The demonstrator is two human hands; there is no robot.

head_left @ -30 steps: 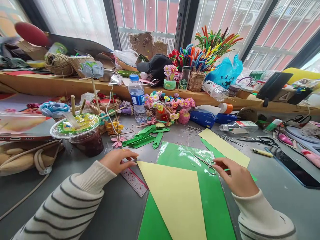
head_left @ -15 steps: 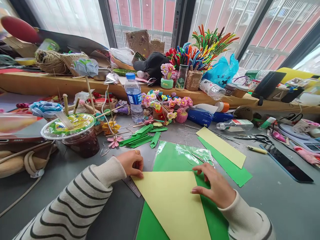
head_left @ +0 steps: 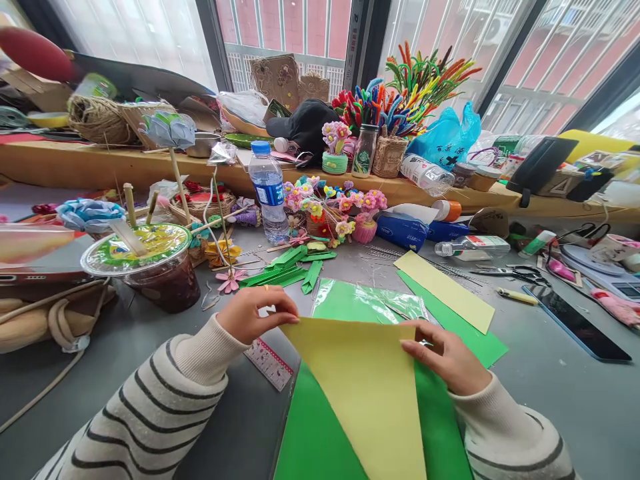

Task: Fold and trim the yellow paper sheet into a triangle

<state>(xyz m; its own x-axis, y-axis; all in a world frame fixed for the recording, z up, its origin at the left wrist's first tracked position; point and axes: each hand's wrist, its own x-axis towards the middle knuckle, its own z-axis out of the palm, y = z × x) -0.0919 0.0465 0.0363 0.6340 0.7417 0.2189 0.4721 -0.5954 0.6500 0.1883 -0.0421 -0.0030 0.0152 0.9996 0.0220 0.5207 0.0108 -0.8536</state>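
A large sheet of pale yellow paper point(head_left: 365, 387) is raised at its far edge between my two hands. My left hand point(head_left: 257, 313) pinches its far left corner between thumb and fingers. At the far right corner my right hand point(head_left: 445, 353) grips the sheet the same way. Beneath lies green paper point(head_left: 315, 427) in a clear plastic sleeve point(head_left: 370, 300). A small pink-edged ruler point(head_left: 270, 363) rests on the table below my left hand. Small scissors lie on the sleeve, partly hidden by the yellow sheet and my right hand.
Folded green paper strips point(head_left: 285, 267) lie beyond the sleeve. Right of it are a yellow strip point(head_left: 445, 290), scissors point(head_left: 520, 272), a cutter point(head_left: 517, 297) and a phone point(head_left: 575, 323). A lidded drink cup point(head_left: 165, 280) and a water bottle point(head_left: 269, 193) stand at left and centre.
Both hands have taken hold of the yellow sheet's far corners and lifted that edge up off the green paper. More of the ruler now shows.
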